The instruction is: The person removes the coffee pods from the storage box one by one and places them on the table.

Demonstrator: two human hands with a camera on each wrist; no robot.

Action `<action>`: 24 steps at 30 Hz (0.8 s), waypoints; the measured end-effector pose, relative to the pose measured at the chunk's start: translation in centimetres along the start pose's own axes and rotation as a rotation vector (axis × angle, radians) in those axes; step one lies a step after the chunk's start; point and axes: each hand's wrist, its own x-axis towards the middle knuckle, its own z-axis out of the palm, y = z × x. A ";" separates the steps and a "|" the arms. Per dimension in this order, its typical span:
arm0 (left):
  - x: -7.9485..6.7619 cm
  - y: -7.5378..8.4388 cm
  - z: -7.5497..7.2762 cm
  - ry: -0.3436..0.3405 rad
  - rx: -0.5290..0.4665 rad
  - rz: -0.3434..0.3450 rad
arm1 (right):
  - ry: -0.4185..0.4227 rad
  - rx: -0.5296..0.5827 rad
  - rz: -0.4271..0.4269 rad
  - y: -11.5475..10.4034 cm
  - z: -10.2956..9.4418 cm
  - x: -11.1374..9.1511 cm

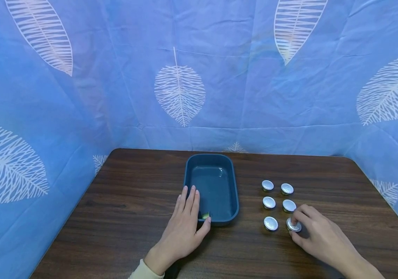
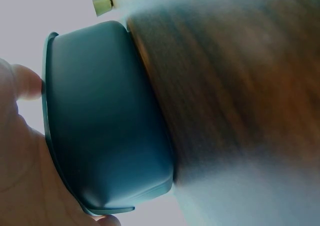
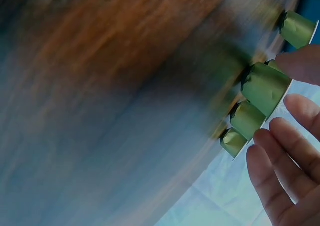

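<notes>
My left hand (image 1: 183,228) rests on the near left corner of a dark blue rectangular tray (image 1: 235,190), fingers straight along its left rim and thumb at the near rim. A small green coffee capsule (image 1: 205,216) lies inside by that thumb, partly hidden. With thumb and index finger, my right hand (image 1: 321,232) pinches the rim of the nearest right-hand coffee capsule (image 1: 294,226), which stands foil lid up. In the right wrist view this capsule's green body (image 3: 267,89) shows between thumb and index, the other fingers loosely spread.
More foil-topped capsules stand in two columns right of the tray, among them a far left one (image 1: 267,185) and a near left one (image 1: 270,223). The brown wooden table (image 1: 122,201) is backed by a blue leaf-patterned cloth (image 1: 220,97).
</notes>
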 end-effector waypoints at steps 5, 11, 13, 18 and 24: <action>0.0 0.1 0.0 0.002 0.000 0.000 | -0.029 -0.001 0.026 0.0 -0.2 -0.1; 0.1 0.1 0.0 -0.004 -0.002 -0.006 | 0.011 0.009 -0.009 0.3 -0.4 -0.3; 0.2 0.1 0.0 -0.001 -0.006 -0.007 | 0.011 0.009 -0.011 0.4 -0.4 -0.4; 0.1 0.1 0.0 0.004 -0.003 -0.002 | 0.029 -0.014 -0.037 0.4 -0.6 -0.3; 0.1 0.0 0.0 0.001 0.016 0.001 | 0.070 -0.015 -0.113 0.0 -1.1 0.5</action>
